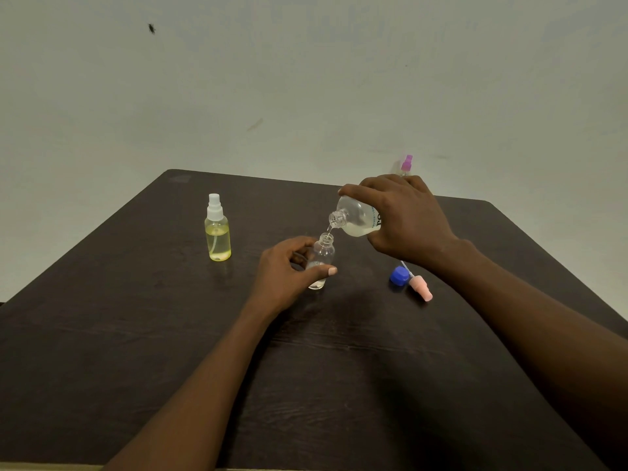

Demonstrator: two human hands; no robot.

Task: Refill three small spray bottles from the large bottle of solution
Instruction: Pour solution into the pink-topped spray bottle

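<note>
Currently: large bottle (356,216) gripped in right hand (406,220), mouth just above upright small bottle (324,250) held in left hand (283,271).

A: We log the dark brown rectangular wood-grain table (136,351) as matt, grain lines showing, slightly rough.
B: Agreed. We mark the small clear uncapped plastic bottle (324,253) and the large clear tilted plastic bottle (356,215) glossy, smooth.
A: Same for the small yellow-filled plastic spray bottle with white top (217,239).
B: We put the round blue plastic cap (399,276) and the pink plastic spray head (421,289) as smooth, dull sheen; the pale painted wall (306,79) matt.
</note>
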